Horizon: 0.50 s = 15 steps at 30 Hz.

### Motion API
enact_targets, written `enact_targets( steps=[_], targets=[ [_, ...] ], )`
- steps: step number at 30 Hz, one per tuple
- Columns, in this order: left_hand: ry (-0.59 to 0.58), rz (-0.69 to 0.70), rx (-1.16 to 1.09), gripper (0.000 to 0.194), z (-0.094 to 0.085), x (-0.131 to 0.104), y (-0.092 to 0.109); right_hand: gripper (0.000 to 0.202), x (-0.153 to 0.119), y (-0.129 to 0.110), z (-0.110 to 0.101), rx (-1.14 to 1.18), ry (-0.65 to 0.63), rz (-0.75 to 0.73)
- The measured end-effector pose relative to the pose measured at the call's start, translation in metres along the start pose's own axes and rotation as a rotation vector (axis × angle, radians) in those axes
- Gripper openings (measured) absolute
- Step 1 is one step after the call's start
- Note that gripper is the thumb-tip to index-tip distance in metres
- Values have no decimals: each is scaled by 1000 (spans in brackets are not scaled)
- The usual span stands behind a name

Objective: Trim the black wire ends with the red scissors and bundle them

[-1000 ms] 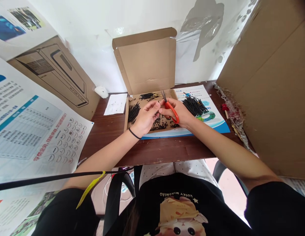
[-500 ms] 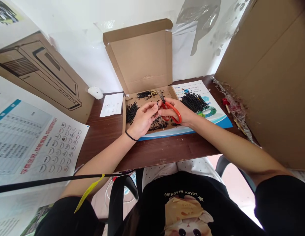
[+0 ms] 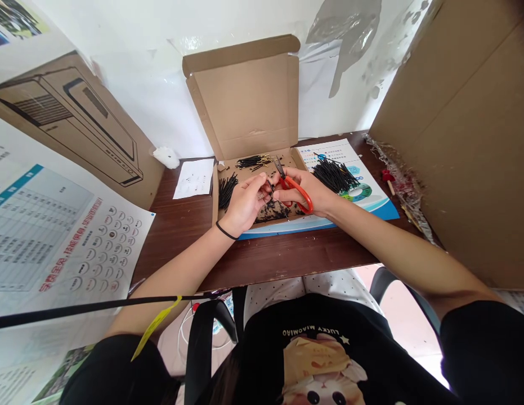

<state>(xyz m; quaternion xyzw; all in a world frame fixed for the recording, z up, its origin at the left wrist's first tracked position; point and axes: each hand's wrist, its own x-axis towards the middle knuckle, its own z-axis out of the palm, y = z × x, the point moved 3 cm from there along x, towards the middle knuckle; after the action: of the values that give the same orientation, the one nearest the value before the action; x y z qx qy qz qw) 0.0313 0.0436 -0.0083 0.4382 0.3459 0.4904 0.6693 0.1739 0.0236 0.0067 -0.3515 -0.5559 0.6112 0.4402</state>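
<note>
My left hand (image 3: 247,205) is closed in a pinch over the open cardboard box (image 3: 253,104), with a thin black wire (image 3: 271,185) at its fingertips. My right hand (image 3: 310,188) grips a pair of red-handled scissors (image 3: 308,202), their dark blades pointing up and away from me. The right fingertips come close to the left ones at the wire, and a thin strand hangs below them. Inside the box lie a bundle of black wires (image 3: 227,191) at the left, a smaller bundle with gold-coloured ends (image 3: 254,162) at the back, and scattered black scraps (image 3: 272,212).
A larger pile of black wires (image 3: 335,174) lies on a printed sheet (image 3: 382,207) right of the box. To the left is a small white paper (image 3: 194,179). Cardboard panels (image 3: 464,140) stand at both sides. A black cable (image 3: 76,309) crosses the lower left.
My left fingers have shifted slightly and curled more around the wire. The thin strand below has swung a little to the right. The scissors stay almost in place; the view has shifted slightly.
</note>
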Motion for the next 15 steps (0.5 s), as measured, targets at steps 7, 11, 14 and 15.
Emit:
enact_targets(
  steps=[7, 11, 14, 15],
  targets=[
    [-23, -25, -19, 29, 1, -5, 2, 41, 1, 2, -1, -10, 2, 7],
    [-38, 19, -3, 17, 5, -9, 3, 40, 2, 4, -1, -20, 5, -30],
    [23, 63, 92, 15, 5, -9, 4, 38, 3, -4, -12, -86, 33, -17],
    [57, 80, 135, 15, 3, -8, 6, 37, 3, -8, -20, -126, 57, -1]
  ],
)
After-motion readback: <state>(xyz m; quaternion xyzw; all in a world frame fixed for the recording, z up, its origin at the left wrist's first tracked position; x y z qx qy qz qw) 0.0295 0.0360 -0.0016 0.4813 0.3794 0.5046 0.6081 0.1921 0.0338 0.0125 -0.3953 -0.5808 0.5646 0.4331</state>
